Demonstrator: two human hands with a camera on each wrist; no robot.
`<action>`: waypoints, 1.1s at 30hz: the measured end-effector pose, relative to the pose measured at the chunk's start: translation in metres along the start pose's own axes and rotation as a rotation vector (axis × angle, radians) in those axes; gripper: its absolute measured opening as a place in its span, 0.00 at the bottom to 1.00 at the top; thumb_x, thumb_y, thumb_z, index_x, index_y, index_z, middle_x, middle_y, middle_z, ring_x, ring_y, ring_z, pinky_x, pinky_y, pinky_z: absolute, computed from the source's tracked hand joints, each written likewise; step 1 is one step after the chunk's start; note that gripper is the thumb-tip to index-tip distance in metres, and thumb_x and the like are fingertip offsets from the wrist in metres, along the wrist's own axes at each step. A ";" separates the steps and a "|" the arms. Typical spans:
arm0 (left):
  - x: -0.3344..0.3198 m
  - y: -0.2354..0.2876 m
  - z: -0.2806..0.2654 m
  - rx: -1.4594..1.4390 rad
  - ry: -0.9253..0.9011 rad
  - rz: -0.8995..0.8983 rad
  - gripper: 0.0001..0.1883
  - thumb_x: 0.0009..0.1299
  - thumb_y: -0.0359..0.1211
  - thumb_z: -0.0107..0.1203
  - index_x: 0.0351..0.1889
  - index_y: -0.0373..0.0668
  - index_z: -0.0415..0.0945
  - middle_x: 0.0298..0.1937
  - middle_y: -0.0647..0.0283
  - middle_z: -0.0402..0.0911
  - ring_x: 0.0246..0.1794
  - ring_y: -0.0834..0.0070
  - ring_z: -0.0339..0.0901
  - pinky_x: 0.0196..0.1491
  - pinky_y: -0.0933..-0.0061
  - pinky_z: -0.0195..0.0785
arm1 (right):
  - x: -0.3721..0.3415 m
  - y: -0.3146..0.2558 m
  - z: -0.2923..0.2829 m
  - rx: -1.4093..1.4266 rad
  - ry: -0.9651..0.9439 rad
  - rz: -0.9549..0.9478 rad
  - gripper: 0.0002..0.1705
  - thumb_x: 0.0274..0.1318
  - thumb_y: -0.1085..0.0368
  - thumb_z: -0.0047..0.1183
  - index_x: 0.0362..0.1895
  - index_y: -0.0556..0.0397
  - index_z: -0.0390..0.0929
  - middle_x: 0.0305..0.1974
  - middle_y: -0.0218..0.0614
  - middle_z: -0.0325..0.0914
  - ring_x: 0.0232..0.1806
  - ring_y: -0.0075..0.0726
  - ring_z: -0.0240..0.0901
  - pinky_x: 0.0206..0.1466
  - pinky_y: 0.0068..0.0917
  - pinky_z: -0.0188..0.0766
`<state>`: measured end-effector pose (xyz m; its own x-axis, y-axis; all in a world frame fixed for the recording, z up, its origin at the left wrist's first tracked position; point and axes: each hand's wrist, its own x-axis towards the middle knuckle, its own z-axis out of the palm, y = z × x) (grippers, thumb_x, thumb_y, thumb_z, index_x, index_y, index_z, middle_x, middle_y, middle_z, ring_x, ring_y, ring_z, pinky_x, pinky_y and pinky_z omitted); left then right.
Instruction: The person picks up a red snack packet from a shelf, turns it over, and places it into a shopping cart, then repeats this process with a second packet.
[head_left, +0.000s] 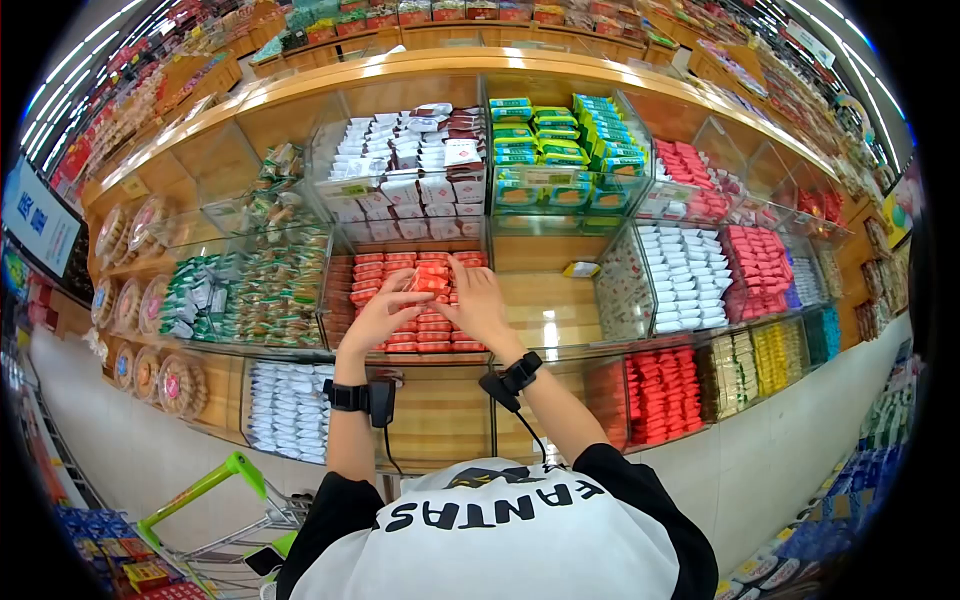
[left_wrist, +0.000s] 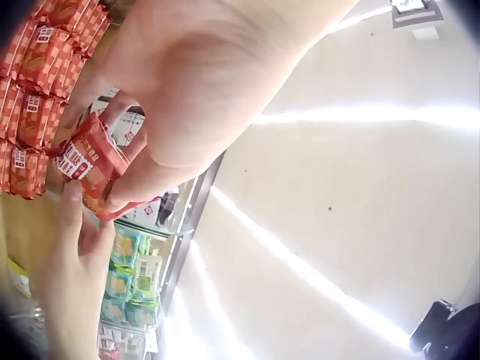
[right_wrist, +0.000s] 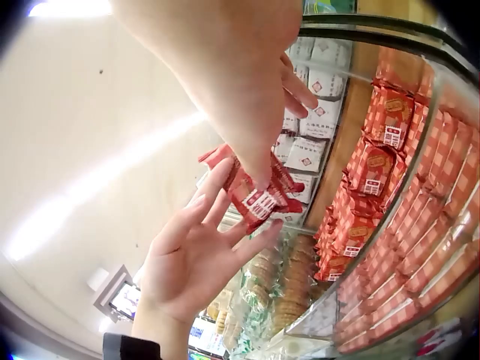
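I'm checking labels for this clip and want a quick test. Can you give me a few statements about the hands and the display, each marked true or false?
1. The left hand and right hand both touch a red packet. True.

2. In the head view, the green packets lie left of the white-and-brown packets. False: the green packets lie to their right.

3. A black band is on each wrist. True.

4. The cart is on the person's right. False: the cart is on the person's left.

5. The shirt has lettering on it. True.
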<state>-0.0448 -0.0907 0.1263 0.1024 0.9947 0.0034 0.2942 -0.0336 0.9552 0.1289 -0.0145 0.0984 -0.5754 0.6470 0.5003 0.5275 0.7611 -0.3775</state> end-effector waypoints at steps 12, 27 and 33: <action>-0.042 0.029 0.040 -0.131 0.117 0.070 0.17 0.60 0.29 0.50 0.49 0.48 0.71 0.61 0.60 0.51 0.59 0.67 0.53 0.56 0.71 0.53 | -0.016 0.004 -0.031 0.638 -0.130 0.055 0.19 0.39 0.56 0.58 0.32 0.54 0.70 0.32 0.32 0.71 0.37 0.31 0.65 0.44 0.27 0.59; -0.089 0.064 0.097 0.143 0.206 0.120 0.21 0.63 0.28 0.46 0.56 0.48 0.63 0.41 0.61 0.61 0.39 0.75 0.63 0.44 0.80 0.59 | -0.076 -0.019 -0.068 1.343 -0.328 0.420 0.18 0.50 0.68 0.47 0.45 0.53 0.58 0.34 0.31 0.63 0.38 0.22 0.62 0.37 0.18 0.62; -0.101 0.070 0.110 0.111 0.217 0.043 0.26 0.62 0.30 0.48 0.59 0.47 0.56 0.43 0.58 0.64 0.38 0.74 0.66 0.43 0.78 0.61 | -0.098 -0.025 -0.071 1.368 -0.372 0.364 0.23 0.49 0.67 0.51 0.49 0.52 0.57 0.37 0.33 0.64 0.37 0.24 0.64 0.38 0.20 0.63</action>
<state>0.0703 -0.2043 0.1602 -0.0861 0.9892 0.1188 0.3976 -0.0752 0.9145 0.2162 -0.1001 0.1143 -0.7795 0.6222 0.0724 -0.1949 -0.1311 -0.9720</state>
